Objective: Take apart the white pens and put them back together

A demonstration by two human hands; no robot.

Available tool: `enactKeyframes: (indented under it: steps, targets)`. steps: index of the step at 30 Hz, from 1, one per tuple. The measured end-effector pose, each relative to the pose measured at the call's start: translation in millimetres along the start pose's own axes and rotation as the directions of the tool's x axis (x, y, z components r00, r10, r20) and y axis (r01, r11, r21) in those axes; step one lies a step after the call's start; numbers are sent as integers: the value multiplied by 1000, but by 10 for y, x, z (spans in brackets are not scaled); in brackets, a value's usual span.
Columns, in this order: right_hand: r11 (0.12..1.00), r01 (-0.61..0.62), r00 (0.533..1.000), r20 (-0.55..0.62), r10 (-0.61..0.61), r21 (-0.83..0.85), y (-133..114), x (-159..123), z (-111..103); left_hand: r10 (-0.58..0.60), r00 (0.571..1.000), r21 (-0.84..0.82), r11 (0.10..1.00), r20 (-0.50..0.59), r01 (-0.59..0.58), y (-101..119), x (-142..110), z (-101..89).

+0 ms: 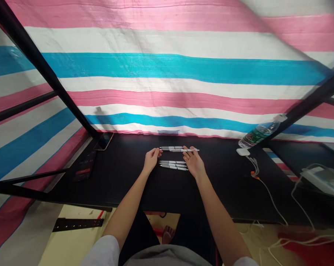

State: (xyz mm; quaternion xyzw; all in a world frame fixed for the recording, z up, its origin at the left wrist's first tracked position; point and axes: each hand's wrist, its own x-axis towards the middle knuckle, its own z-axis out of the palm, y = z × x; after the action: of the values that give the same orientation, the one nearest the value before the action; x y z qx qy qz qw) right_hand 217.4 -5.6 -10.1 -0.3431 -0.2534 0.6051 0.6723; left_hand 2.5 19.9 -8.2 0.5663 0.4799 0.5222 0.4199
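Note:
Several white-and-grey pens lie on the black table in front of me in two groups. My right hand is turned partly palm up, with a white pen held across its fingers. Just behind that pen lie the far pens, their dark tips pointing left. My left hand is closed, its fingertips pressed together beside those tips. Whether anything small is pinched in it cannot be made out. Between my hands, nearer to me, the near pens lie roughly parallel, their right ends close to my right hand.
A phone lies at the table's back left, and another dark phone with a lit screen is nearer. On the right are a plastic bottle, a white charger with cables, and a white box. Striped sheeting hangs behind.

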Motion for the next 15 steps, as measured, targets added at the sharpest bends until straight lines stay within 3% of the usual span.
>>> enactKeyframes:
  steps: [5, 10, 15]
  targets:
    - [1000, -13, 999, -45, 12, -25, -15, 0, 9, -26, 999, -31, 999, -35, 25, -42, 22, -18]
    - [998, 15, 1000, 10, -14, -63, -24, 18, -33, -37, 998, -32, 999, -50, 35, -52, 23, -23]
    - [999, 7, 1000, -29, -6, 47, -49, -1, -15, -37, 998, -20, 999, -55, 36, -62, 25, -27]
